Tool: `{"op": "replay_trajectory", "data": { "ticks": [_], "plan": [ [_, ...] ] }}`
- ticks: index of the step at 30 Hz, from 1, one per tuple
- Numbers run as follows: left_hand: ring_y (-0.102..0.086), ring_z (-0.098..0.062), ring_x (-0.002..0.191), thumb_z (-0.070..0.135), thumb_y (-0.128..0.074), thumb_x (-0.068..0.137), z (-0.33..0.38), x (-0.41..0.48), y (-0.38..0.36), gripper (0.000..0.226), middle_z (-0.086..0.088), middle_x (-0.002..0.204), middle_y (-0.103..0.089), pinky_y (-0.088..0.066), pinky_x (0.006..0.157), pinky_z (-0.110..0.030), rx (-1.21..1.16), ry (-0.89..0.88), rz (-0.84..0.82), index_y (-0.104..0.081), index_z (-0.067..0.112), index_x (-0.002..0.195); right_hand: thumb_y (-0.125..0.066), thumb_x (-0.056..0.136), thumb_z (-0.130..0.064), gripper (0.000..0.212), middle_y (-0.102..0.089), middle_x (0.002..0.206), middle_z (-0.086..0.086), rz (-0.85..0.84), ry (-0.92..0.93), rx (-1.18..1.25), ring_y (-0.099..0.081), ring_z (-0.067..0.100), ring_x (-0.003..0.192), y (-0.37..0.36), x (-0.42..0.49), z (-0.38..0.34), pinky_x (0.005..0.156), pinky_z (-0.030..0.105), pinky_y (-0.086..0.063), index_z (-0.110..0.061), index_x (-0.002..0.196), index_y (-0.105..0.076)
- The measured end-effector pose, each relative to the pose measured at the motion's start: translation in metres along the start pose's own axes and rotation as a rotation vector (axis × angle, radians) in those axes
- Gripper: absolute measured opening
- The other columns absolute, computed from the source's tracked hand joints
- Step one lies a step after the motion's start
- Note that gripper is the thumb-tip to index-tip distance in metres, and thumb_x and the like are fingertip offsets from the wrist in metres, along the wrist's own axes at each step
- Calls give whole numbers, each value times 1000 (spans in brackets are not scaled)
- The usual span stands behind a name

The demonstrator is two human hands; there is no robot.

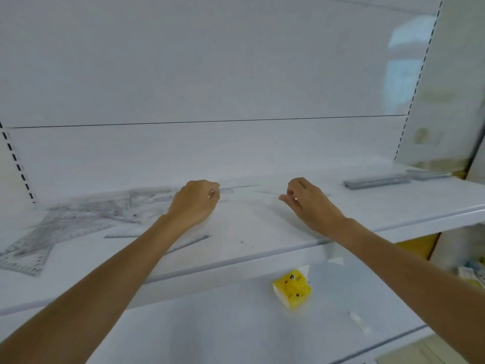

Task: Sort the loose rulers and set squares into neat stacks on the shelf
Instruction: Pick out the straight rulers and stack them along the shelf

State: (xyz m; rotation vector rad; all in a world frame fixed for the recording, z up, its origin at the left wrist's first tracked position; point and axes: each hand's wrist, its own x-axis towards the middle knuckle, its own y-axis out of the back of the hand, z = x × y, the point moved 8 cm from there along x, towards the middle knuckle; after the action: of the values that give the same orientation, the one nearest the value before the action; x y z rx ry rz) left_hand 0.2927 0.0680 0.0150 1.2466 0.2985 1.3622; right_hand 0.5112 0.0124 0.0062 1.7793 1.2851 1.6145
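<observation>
Over the middle of the white metal shelf (262,232), the left hand (195,203), knuckles up, fingers curled, fingertips pinching the left end of a thin clear plastic ruler (236,190). Ruler low over the shelf's middle, running lengthwise along it, faint and blurred against the white; touching the surface or lifted, impossible to tell. A little further toward the shelf's right end, the right hand (312,203), wrist over the front lip, fingers curled, forefinger and thumb close together and pointing left. Holding the ruler's other end or merely near it: cannot tell, too blurred there.

On the shelf's left part, a loose heap of clear plastic rulers and set squares (78,219), overlapping at odd angles, printed scales showing, one large set square reaching the front left edge. Near the shelf's front, partly under the left forearm, a single long clear ruler (191,241), flat and slanted. At the shelf's right end toward the back, a neat grey stack (376,182) of long flat pieces, and closer to the corner a second grey stack (427,175), both flat on the surface, well apart from the heap.

Beneath the shelf, on a lower white shelf (210,324), a small yellow packet (292,287) with cartoon faces, tilted. Behind the shelf, a plain white back panel (210,74).
</observation>
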Motion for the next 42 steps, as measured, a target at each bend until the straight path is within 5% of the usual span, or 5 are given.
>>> {"op": "replay_trajectory", "data": {
  "ticks": [6, 10, 15, 28, 42],
  "plan": [
    [-59, -23, 109, 18, -47, 94, 45, 17, -29, 28, -6, 122, -63, -44, 96, -33, -29, -62, 11, -66, 8, 112, -58, 90, -25, 22, -55, 110, 9, -52, 13, -61, -56, 27, 93, 18, 12, 73, 79, 25, -38, -3, 95, -58],
    [-61, -23, 94, 14, -52, 92, 64, 28, -42, 23, -9, 107, -65, -48, 87, -31, -42, -28, 35, -70, 2, 99, -68, 83, -22, 19, -64, 98, 13, -28, -60, 78, -60, 25, 91, 27, 32, 122, 86, 35, -47, -3, 86, -67],
    [-60, -21, 85, 17, -55, 91, 80, 34, -59, 20, -6, 95, -63, -49, 83, -37, 14, 32, 73, -69, 4, 91, -72, 79, -19, 19, -66, 96, 11, -15, -64, 216, -60, 19, 85, 23, 46, 156, 79, 22, -43, -3, 87, -68],
    [-56, -22, 116, 31, -55, 91, 87, 22, -77, 39, -7, 130, -58, -39, 102, -31, 92, 201, 101, -61, 6, 119, -62, 86, -33, 40, -58, 129, 1, -325, 30, 263, -53, 15, 117, -17, 47, 160, 100, 25, -35, -20, 124, -59],
    [-49, -31, 119, 18, -40, 98, 85, 31, -84, 35, -16, 128, -55, -31, 96, -27, 125, 190, 9, -58, -3, 119, -53, 91, -32, 37, -59, 125, 4, -410, 28, 143, -52, 18, 113, -21, 43, 155, 90, 22, -35, -16, 124, -58]
  ]
}}
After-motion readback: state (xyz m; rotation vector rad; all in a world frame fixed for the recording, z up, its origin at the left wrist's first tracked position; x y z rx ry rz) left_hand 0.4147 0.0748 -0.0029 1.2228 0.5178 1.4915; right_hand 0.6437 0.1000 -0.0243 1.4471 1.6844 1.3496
